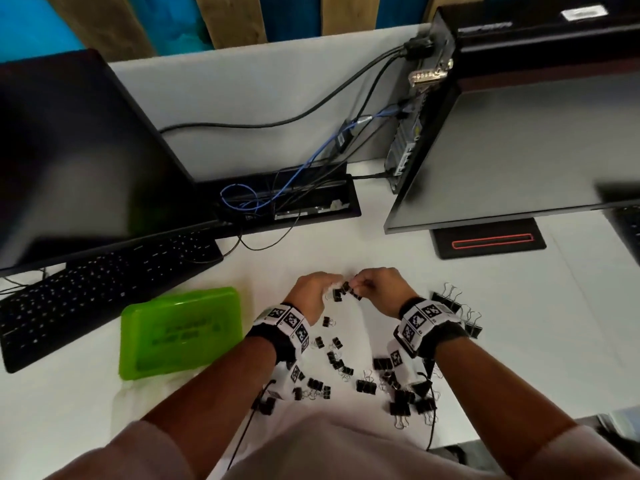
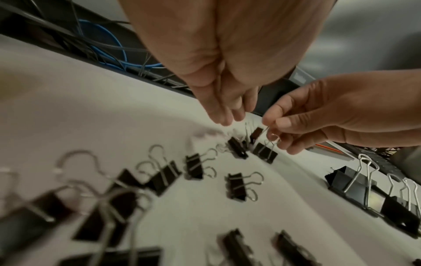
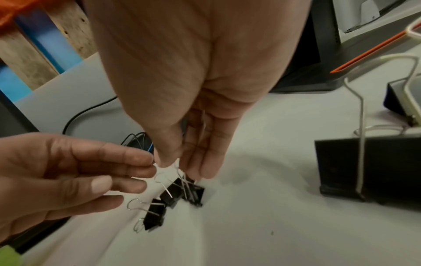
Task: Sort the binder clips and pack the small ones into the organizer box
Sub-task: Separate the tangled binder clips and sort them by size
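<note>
My right hand (image 1: pixel 358 284) pinches the wire handles of a few small black binder clips (image 3: pixel 193 194), which dangle just above the white table. My left hand (image 1: pixel 327 287) meets it from the left. Its fingers (image 3: pixel 141 169) are fairly straight, with the tips at a clip's wire loop and the thumb held apart. One small clip (image 3: pixel 156 214) lies under the hands. Several more small clips (image 1: pixel 337 362) lie scattered between my forearms. Large clips (image 1: pixel 453 303) stand to the right. The green organizer box (image 1: pixel 180 334) sits to the left of my left wrist.
A black keyboard (image 1: pixel 86 292) and a monitor (image 1: pixel 69 150) stand at the left. A second monitor (image 1: pixel 519 150) on a red-lined base (image 1: pixel 485 240) is at the right. An open cable tray (image 1: pixel 287 199) with blue and black wires lies behind the hands.
</note>
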Motion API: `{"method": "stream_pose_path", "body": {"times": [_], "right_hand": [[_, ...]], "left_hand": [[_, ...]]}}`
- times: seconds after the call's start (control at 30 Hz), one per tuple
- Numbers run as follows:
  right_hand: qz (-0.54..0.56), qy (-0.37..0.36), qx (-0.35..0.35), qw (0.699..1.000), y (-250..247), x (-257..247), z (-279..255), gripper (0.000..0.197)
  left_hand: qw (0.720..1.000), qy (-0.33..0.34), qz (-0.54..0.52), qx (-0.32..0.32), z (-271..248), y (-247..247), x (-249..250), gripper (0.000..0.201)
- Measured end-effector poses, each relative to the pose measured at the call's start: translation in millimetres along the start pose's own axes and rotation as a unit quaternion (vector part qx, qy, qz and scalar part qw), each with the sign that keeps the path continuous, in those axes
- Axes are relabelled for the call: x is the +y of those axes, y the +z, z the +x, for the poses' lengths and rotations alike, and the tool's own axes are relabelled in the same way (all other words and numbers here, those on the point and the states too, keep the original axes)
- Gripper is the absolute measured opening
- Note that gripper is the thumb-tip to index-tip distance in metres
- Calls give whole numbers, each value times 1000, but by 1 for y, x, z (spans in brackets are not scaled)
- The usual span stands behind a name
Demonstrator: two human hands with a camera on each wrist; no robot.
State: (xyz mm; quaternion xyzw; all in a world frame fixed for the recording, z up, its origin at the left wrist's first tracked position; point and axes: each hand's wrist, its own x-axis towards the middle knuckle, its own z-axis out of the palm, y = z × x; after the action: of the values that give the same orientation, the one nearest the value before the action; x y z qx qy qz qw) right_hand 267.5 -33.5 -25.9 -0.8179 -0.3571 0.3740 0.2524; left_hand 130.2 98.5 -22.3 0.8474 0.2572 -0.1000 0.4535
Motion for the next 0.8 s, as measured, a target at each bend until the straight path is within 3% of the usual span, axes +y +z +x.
{"method": "stream_pose_path", "body": {"times": [0.07,0.13,0.2,0.27,0.33,0.4,0.47,0.57,0.67,0.8], "right_hand": [[-40,-2,28,999,-2,4,-1,16],[-80,-6,69,994,-3,0,-5,14],[-76,-55,72,993,2,-9,-12,14],[-91,-108,-10,990,14,-24,-21,14],[-143,-134,-123,973,34,-32,-28,15],[-174,-130,-177,960,52,-32,-32,19],[-140,-123,-170,968,66,-29,-35,23],[-120,-125,-150,973,78,-29,-39,22],[-152,-168,-136,965,85,-40,-42,17],[-211,-250,-176,928,98,-64,-47,14]], "left_hand": [[1000,-19,20,6,-6,-9,-8,66],[997,-39,58,26,-16,-19,-18,50],[988,-77,132,5,-27,-27,-27,40],[980,-120,156,-40,-41,-30,-32,64],[980,-125,147,-43,-54,-30,-33,81],[982,-113,145,-36,-67,-30,-32,75],[978,-117,158,-71,-84,-30,-33,59],[959,-132,195,-158,-108,-25,-31,52],[930,-121,275,-214,-126,-19,-32,66],[921,-125,288,-232,-139,-17,-36,73]]}}
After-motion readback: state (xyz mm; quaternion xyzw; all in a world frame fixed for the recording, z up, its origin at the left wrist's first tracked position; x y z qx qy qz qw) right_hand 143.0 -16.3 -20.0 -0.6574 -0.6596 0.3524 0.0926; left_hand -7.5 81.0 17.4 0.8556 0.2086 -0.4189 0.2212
